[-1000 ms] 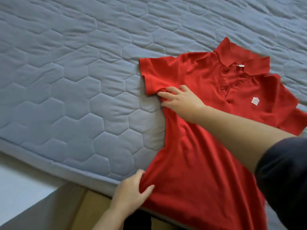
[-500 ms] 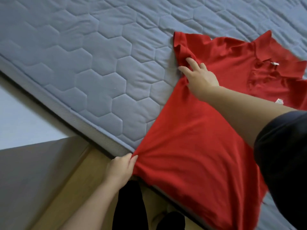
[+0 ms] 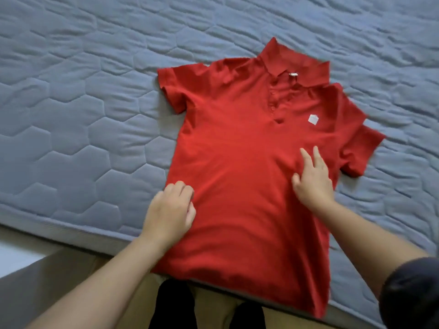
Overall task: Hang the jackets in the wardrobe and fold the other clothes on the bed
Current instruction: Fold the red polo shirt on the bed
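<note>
A red polo shirt lies front up and spread flat on the grey quilted mattress, collar pointing away from me and hem hanging over the near edge. My left hand sits at the shirt's left side edge, its fingers curled round the fabric and the thumb lying on top. My right hand rests flat on the right side of the shirt's chest, fingers straight and spread, just below a small white label.
The mattress edge runs across the lower left. Below it are a wooden floor, my dark trouser legs and a grey surface at the lower left. No other clothes show.
The shirt has been pulled straight and now lies flat. My right hand left the left sleeve for the right chest. My left hand went from the hem corner up to the left side edge.
</note>
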Demonstrator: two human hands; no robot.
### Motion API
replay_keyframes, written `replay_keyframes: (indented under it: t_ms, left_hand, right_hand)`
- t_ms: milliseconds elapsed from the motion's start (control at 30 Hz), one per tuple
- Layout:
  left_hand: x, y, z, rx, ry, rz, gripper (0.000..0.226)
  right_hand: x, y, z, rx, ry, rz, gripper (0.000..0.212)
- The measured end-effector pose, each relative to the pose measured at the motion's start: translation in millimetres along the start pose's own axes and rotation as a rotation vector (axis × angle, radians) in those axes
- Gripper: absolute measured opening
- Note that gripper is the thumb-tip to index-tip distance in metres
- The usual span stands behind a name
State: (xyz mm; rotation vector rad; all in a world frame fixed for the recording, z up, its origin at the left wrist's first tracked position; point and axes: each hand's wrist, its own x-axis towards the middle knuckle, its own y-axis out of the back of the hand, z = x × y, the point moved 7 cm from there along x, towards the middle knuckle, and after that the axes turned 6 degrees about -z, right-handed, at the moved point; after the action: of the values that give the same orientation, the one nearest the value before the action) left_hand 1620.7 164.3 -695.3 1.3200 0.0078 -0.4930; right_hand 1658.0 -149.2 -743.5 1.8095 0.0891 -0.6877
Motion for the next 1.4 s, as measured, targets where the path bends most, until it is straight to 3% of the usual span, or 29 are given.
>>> replay_keyframes:
  t_ms: [67,200,300,400,467,533,633,767,833,967,1100,1267,1333,1400]
  left_hand:
    - [31,-11,54,0.071,-0.172,-0.035,0.009]
    - [48,-49,169,0.153,-0.506,-0.121,0.018]
    - [32,-90,241,0.207,-0.760,-0.216,0.016]
    - [10,-129,282,0.304,-1.049,-0.325,0.037]
    - [8,-145,297,0.364,-1.183,-0.332,0.050]
    - [20,-150,312,0.378,-1.215,-0.331,0.046]
    - [40,-155,330,0.427,-1.204,-0.439,0.026]
    - [37,-158,356,0.503,-1.304,-0.536,0.017]
    - [27,-163,372,0.497,-1.375,-0.551,0.016]
    - [22,-178,384,0.487,-1.368,-0.620,0.017]
    - [2,-190,390,0.564,-1.431,-0.707,0.016]
    - [-15,-201,397,0.607,-1.501,-0.748,0.018]
    - [-14,-200,398,0.578,-1.501,-0.737,0.016]
    - [-13,-201,397,0.552,-1.479,-0.738,0.016]
  right_hand:
    - [-7,7,56,0.028,-0.116,0.033,0.064]
    - [-7,20,126,0.194,-0.183,0.079,0.060]
    - [9,30,160,0.481,-0.267,0.162,0.059]
    - [41,31,184,0.925,-0.412,0.139,0.057]
    - [63,34,189,1.245,-0.454,0.076,0.031]
    - [80,40,187,1.371,-0.449,0.022,0.014]
    - [97,38,186,1.310,-0.436,0.004,0.012]
    - [116,79,221,0.967,-0.405,0.287,0.021]
    - [130,102,235,0.894,-0.378,0.327,0.025]
    - [148,96,229,0.805,-0.334,0.171,0.030]
    - [139,63,231,1.006,-0.310,-0.012,0.019]
    - [145,88,240,0.853,-0.245,0.209,0.026]
    - [140,76,239,0.834,-0.263,0.143,0.023]
    - [128,56,238,0.968,-0.310,0.021,0.020]
